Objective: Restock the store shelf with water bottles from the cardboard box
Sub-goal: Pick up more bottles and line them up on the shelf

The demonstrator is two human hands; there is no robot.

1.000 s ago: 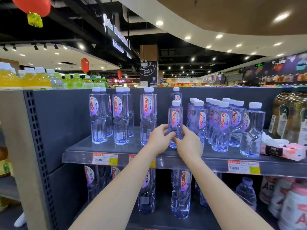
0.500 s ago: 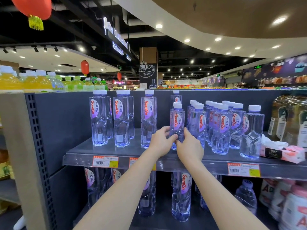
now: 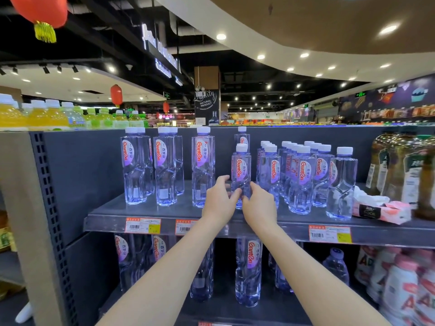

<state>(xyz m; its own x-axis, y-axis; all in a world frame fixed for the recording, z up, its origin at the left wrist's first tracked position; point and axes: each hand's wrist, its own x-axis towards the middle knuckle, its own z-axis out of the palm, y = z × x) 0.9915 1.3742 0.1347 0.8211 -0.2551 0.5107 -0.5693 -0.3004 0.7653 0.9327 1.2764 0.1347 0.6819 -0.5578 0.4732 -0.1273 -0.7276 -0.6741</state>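
A small clear water bottle [image 3: 241, 167] with a white cap and a red-lettered label stands upright on the grey store shelf [image 3: 155, 211]. My left hand [image 3: 220, 201] and my right hand [image 3: 259, 203] grip its lower half from either side. To its left stand taller bottles [image 3: 202, 165] of the same brand in three short rows. To its right several small bottles [image 3: 301, 175] stand in tight rows. The cardboard box is out of view.
A soft pink-and-white tissue pack [image 3: 381, 211] lies on the shelf at the right, beside dark tea bottles [image 3: 400, 165]. More water bottles [image 3: 248, 269] stand on the shelf below. Yellow and green drinks [image 3: 47, 115] line the top at left. Price tags [image 3: 142, 225] run along the shelf's front edge.
The view has shifted a little, so the shelf sits lower in the frame. Both hands stay around the small bottle and have slid slightly lower on it.
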